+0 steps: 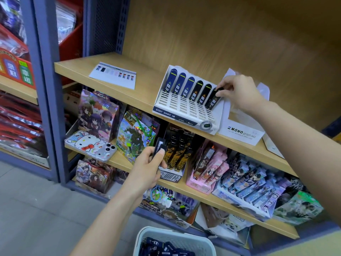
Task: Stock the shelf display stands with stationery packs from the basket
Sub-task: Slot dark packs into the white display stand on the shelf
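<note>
A white slotted display stand (184, 109) sits on the top wooden shelf, with several dark lead packs standing in its back row. My right hand (238, 91) pinches the top of the rightmost black pack (212, 100), which rests in the stand's right column. My left hand (147, 165) is lower, in front of the middle shelf, and grips a small stack of dark packs (160, 147). A pale basket (173, 241) at the bottom edge holds several more dark blue packs (162, 249).
A white MONO graph stand (241, 133) stands right of the slotted stand. A printed sheet (113, 74) lies on the top shelf's left part. Lower shelves are crowded with colourful card boxes and a Hello Kitty phone case (90, 145). A blue shelf post (46, 85) rises at left.
</note>
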`<action>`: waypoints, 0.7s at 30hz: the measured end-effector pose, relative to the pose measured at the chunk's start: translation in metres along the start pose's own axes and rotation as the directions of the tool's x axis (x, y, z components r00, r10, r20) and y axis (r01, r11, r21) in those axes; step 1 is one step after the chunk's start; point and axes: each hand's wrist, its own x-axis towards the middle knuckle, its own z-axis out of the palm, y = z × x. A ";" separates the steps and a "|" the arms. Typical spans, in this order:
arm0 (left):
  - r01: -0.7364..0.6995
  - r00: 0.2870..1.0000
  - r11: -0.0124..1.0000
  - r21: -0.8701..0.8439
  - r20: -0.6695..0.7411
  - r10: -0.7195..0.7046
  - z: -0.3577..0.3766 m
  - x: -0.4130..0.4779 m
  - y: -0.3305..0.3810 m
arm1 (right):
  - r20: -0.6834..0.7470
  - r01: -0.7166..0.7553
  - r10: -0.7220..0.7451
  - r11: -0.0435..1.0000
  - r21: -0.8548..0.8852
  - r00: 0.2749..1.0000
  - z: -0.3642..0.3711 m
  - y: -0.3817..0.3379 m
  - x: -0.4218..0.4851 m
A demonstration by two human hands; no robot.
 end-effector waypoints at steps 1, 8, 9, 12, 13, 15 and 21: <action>-0.001 1.000 1.000 0.003 0.005 0.001 0.000 0.000 0.000 | -0.020 0.003 -0.004 0.999 -0.037 1.000 0.001 0.001 0.001; -0.004 1.000 1.000 0.026 0.004 0.003 0.000 0.000 -0.001 | -0.018 -0.023 0.022 0.998 -0.064 1.000 0.002 -0.003 0.001; 0.001 1.000 1.000 0.029 0.001 -0.001 0.000 0.000 -0.001 | -0.009 -0.026 0.025 0.998 -0.055 1.000 0.002 -0.005 0.001; 0.006 1.000 0.999 0.033 0.001 -0.006 -0.001 -0.002 0.000 | 0.007 -0.036 0.036 0.999 0.034 0.999 -0.002 -0.006 0.000; 0.002 1.000 1.000 0.030 -0.001 -0.002 -0.001 -0.003 0.000 | 0.009 -0.036 0.036 0.998 0.059 0.999 -0.004 -0.007 -0.001; -0.010 1.000 1.000 0.029 -0.003 0.010 -0.002 -0.004 0.003 | 0.017 -0.032 0.030 0.997 0.077 0.999 -0.008 -0.007 0.000; -0.029 1.000 0.998 0.056 0.003 0.029 -0.005 -0.001 0.001 | 0.021 -0.061 0.060 0.996 0.057 0.998 -0.008 -0.005 0.000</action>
